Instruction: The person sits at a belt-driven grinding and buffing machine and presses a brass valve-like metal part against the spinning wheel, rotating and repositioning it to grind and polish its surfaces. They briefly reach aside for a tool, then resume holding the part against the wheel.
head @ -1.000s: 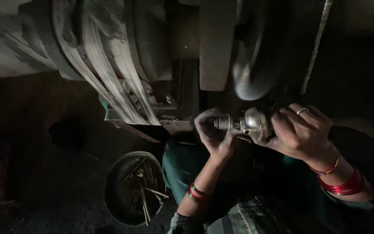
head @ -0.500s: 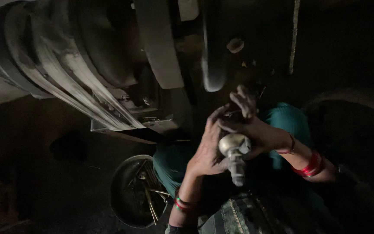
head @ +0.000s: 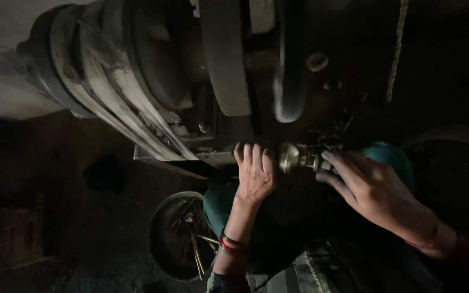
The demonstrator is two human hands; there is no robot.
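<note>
Fingers [head: 336, 163] on brass fitting [head: 290, 157] — pinched

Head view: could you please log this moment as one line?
left hand: flat beside part | right hand: grips small shiny brass-coloured metal fitting | below: round dark metal bowl of thin rods

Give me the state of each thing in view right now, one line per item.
Left hand: flat, fingers spread, resting on the machine's edge, holding nothing.
Right hand: fingertips gripping the metal part.
Metal part: brass-coloured, lying sideways, held between the hands below the wheel.
Wheel: edge-on, blurred; spinning or not, cannot tell.
Belt pulley: wrapped with pale belts.
Round pan: on the floor, holding thin metal rods.
</note>
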